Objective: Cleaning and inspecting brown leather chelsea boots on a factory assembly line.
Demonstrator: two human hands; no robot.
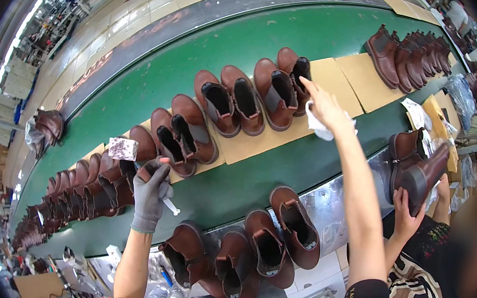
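Grey-gloved, the left hand (152, 192) stands upright, closed round a white handle (172, 206), a stained block (123, 149) just beyond. The bare right hand (327, 109), arm outstretched, clutches a white cloth (321, 128), a finger reaching to a brown boot (287, 57) (touching, I cannot tell) on the cardboard-lined green table (246, 186). Nearer boots (233, 240) stand between the forearms; a co-worker's hand (406, 219) holds another boot (425, 175).

- Flat tan cardboard sheets (341, 84) lie on the long green table (243, 45).
- On them, brown leather ankle boots (207, 84) stand in a row, from near left to far right.
- Other boots (257, 223) stand by the near table edge.
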